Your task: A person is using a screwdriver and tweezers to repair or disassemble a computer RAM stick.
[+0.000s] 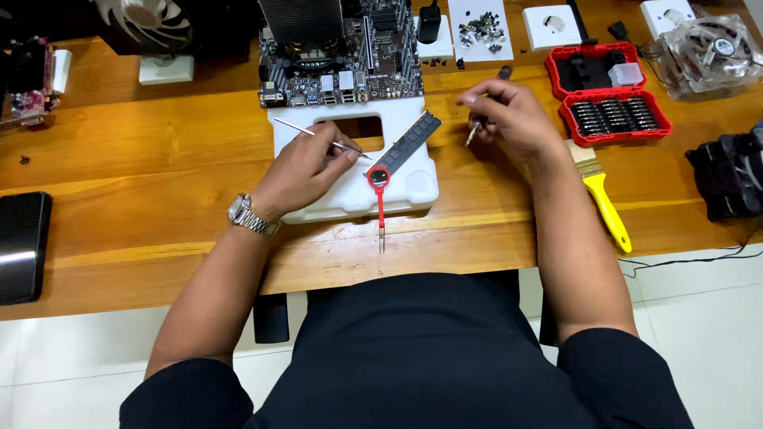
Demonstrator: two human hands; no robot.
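Wooden desk [119,143] carries a white foam tray [413,187] bearing a memory module [407,143]. Left hand [306,171] pinches slim tweezers [330,141] beside it; right hand [513,119] grips a small screwdriver [477,127]. Seemingly mid-inspection, steady tool placement matters next. Motherboard [342,52] sits behind.

Both hands [306,167] [509,119] closed, forearms extended.
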